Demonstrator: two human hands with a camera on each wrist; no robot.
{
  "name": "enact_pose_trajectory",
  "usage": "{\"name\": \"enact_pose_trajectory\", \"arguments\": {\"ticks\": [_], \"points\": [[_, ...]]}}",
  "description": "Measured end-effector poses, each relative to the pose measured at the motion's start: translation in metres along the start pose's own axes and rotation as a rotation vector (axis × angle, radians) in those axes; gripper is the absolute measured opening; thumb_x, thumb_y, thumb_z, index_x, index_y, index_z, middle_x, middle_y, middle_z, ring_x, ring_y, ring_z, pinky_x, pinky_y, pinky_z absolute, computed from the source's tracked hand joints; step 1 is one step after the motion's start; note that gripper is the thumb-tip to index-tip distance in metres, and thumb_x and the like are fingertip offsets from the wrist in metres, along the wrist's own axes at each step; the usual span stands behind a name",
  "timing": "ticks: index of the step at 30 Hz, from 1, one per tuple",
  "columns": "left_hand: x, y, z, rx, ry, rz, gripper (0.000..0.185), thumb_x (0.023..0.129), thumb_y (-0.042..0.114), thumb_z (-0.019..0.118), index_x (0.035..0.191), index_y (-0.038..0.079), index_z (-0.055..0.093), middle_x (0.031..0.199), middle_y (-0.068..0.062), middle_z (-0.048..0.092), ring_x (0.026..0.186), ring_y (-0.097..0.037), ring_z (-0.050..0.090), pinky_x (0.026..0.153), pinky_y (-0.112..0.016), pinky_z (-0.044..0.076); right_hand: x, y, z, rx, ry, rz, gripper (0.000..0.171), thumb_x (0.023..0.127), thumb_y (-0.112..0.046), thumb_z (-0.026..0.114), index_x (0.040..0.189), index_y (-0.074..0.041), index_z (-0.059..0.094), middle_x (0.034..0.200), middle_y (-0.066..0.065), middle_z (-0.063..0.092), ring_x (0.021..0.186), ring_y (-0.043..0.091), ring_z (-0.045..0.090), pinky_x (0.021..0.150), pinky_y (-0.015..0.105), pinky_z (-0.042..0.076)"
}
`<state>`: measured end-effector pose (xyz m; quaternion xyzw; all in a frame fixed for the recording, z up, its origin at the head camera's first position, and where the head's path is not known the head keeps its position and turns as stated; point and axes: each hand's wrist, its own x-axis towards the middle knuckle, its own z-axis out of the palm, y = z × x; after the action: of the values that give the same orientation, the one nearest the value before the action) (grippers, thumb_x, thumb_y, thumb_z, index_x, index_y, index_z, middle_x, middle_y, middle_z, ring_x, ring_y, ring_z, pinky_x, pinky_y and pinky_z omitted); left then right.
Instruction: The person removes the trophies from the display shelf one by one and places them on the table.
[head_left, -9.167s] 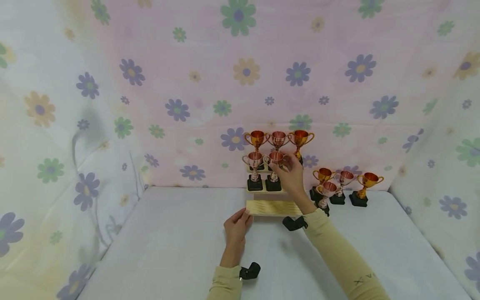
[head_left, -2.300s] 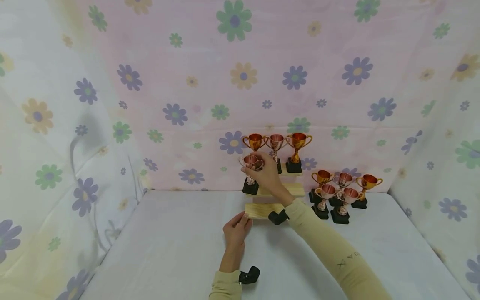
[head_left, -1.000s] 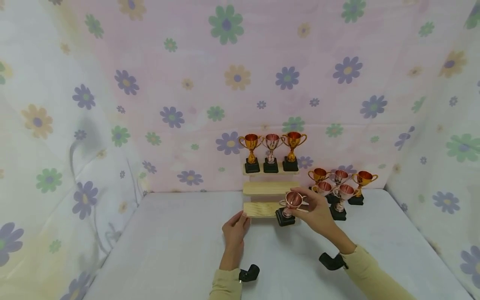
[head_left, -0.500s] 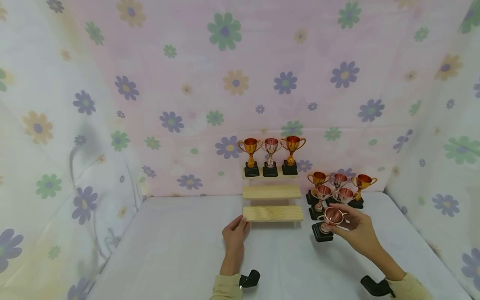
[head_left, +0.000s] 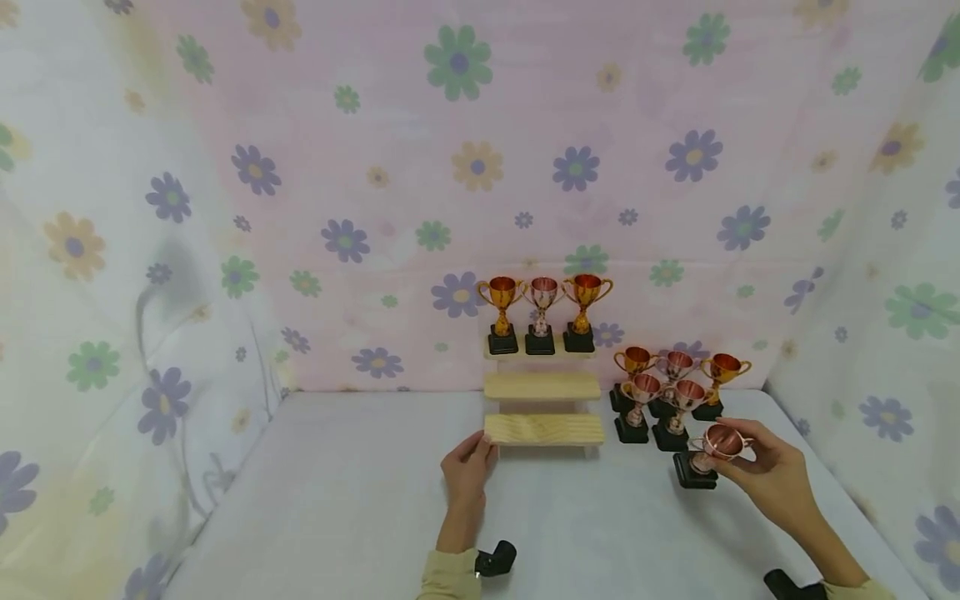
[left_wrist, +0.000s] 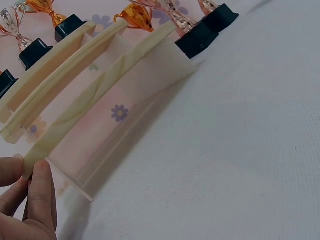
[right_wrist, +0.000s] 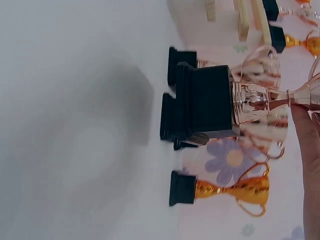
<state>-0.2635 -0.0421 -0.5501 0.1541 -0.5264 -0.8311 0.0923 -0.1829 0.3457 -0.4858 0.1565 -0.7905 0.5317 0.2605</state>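
Observation:
In the head view my right hand (head_left: 772, 479) pinches a rose-gold trophy cup (head_left: 723, 442) by its bowl, and its black base tilts slightly to the left. The right wrist view shows that trophy's black square base (right_wrist: 210, 102) close up, above the white table. My left hand (head_left: 467, 471) pinches the front left corner of a three-step wooden display stand (head_left: 543, 429), thumb on top, as the left wrist view also shows at the stand's board (left_wrist: 80, 112). On the top step stand two gold trophies (head_left: 582, 312) with a rose-gold trophy (head_left: 541, 312) between them.
Right of the stand, several gold and rose-gold trophies (head_left: 672, 425) stand close together on the white table (head_left: 337, 483). A gold trophy (head_left: 722, 379) is at the group's right end. Flowered cloth (head_left: 375, 167) walls in the back and sides.
Two rose-gold trophies have left the middle step; one now stands in the right-hand group. My right hand has carried the other rightward, past the stand. My left hand keeps its grip.

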Motion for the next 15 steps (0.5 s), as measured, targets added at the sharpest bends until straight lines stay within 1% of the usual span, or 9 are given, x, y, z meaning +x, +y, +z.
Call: {"name": "enact_pose_trajectory", "arguments": {"ticks": [3,5,7,10,14,15], "points": [[0.001,0.000,0.000,0.010,0.000,0.005,0.029,0.096,-0.005,0.064,0.121,-0.020,0.062,0.111,-0.025,0.066,0.086,-0.013,0.069,0.080,-0.023,0.062,0.001,0.009,-0.007,0.052,0.017,0.033,0.063,0.066,0.034,0.074,0.124,0.016,0.059,0.114,-0.009,0.066,0.092,0.001,0.063,0.073,0.015,0.060],[0.002,-0.001,-0.001,0.009,-0.001,0.005,0.029,0.096,-0.005,0.064,0.121,-0.020,0.062,0.111,-0.024,0.066,0.086,-0.013,0.069,0.080,-0.024,0.062,0.001,0.014,-0.011,0.038,0.032,0.061,0.063,0.067,0.032,0.074,0.126,0.015,0.060,0.115,-0.012,0.066,0.093,-0.002,0.064,0.075,0.015,0.060],[0.001,-0.001,-0.001,0.014,0.003,0.000,0.029,0.096,-0.005,0.064,0.121,-0.019,0.062,0.111,-0.024,0.067,0.086,-0.013,0.069,0.081,-0.024,0.062,0.001,0.018,-0.015,-0.001,0.042,0.085,0.062,0.069,0.030,0.076,0.126,0.014,0.060,0.116,-0.016,0.066,0.093,-0.004,0.064,0.076,0.013,0.059],[0.000,0.000,-0.001,0.019,0.006,-0.007,0.028,0.096,-0.005,0.064,0.121,-0.019,0.062,0.110,-0.024,0.067,0.086,-0.013,0.069,0.080,-0.023,0.062,0.002,0.024,-0.021,-0.044,0.052,0.105,0.060,0.070,0.027,0.077,0.126,0.014,0.059,0.114,-0.020,0.066,0.092,-0.005,0.065,0.077,0.011,0.058],[0.000,0.000,-0.001,0.018,0.004,-0.009,0.028,0.096,-0.006,0.064,0.121,-0.020,0.062,0.111,-0.026,0.066,0.086,-0.013,0.069,0.079,-0.022,0.062,0.005,0.029,-0.030,-0.005,0.065,0.119,0.057,0.072,0.027,0.076,0.125,0.017,0.058,0.112,-0.019,0.068,0.092,-0.005,0.067,0.077,0.011,0.058],[0.000,-0.001,-0.001,0.014,0.004,-0.007,0.028,0.096,-0.006,0.064,0.121,-0.020,0.062,0.112,-0.027,0.066,0.087,-0.014,0.069,0.079,-0.022,0.062,0.006,0.031,-0.031,-0.015,0.068,0.120,0.056,0.072,0.026,0.076,0.125,0.016,0.059,0.111,-0.019,0.068,0.093,-0.006,0.067,0.078,0.011,0.057]]}}
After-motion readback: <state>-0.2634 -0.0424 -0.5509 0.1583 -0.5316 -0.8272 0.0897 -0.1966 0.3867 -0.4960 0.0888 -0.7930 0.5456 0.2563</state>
